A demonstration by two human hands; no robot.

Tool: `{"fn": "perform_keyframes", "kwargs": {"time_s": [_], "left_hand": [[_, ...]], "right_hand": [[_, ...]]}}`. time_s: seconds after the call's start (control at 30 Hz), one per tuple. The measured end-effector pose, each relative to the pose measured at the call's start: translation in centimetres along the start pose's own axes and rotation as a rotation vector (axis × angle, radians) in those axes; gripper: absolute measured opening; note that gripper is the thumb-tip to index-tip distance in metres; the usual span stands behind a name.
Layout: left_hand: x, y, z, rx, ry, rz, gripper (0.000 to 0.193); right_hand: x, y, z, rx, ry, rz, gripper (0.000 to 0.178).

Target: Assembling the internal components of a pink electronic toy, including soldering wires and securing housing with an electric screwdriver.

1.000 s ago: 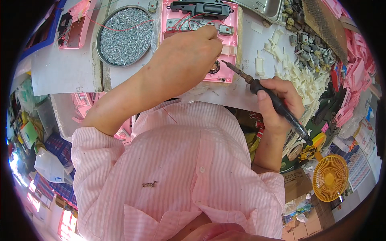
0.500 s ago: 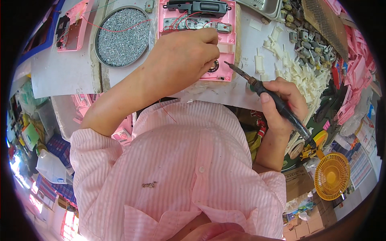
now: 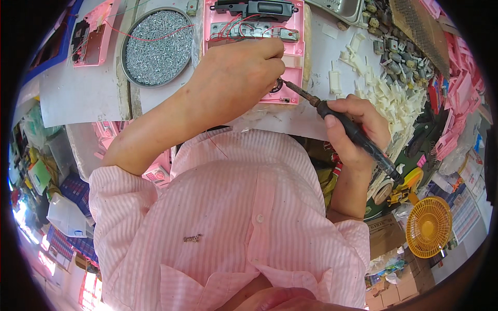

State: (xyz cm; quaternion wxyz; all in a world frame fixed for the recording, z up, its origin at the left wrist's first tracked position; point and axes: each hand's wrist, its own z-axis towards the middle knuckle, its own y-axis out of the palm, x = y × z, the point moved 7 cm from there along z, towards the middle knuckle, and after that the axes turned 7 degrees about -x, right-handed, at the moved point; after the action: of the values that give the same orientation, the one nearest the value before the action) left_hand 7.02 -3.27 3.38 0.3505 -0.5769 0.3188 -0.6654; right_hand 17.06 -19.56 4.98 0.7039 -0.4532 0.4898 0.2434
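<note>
My right hand (image 3: 363, 127) is closed round the black handle of a soldering iron (image 3: 353, 127). The iron's thin tip reaches to a round black part (image 3: 276, 87) near the lower edge of a pink plastic housing (image 3: 292, 93). Over that housing lies my left hand (image 3: 244, 70), its fingers curled and pinched beside the iron's tip. What those fingers hold is hidden from view. Red wires (image 3: 236, 26) run over a grey strip at the housing's upper part, and a black module (image 3: 264, 9) sits above it.
A round metal tray (image 3: 158, 49) full of small screws stands left of the housing. Another pink piece (image 3: 93, 33) with wires lies farther left. White plastic parts (image 3: 384, 85) and small grey motors (image 3: 399, 57) are heaped on the right. A yellow fan (image 3: 428, 227) is at lower right.
My right hand has moved left and slightly up, bringing the soldering iron's tip from beside the housing's edge to the round part by my left fingers. My left hand has barely shifted.
</note>
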Motion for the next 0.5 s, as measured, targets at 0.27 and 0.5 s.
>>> {"fn": "perform_keyframes", "kwargs": {"time_s": [0.27, 0.5], "left_hand": [[-0.2, 0.1, -0.4, -0.025, -0.015, 0.001, 0.015], [0.0, 0.1, 0.2, -0.046, -0.004, 0.014, 0.005]], "right_hand": [[0.0, -1.5, -1.4, 0.109, 0.081, 0.026, 0.02], [1.7, -16.7, -13.6, 0.823, 0.124, 0.058, 0.012]]}}
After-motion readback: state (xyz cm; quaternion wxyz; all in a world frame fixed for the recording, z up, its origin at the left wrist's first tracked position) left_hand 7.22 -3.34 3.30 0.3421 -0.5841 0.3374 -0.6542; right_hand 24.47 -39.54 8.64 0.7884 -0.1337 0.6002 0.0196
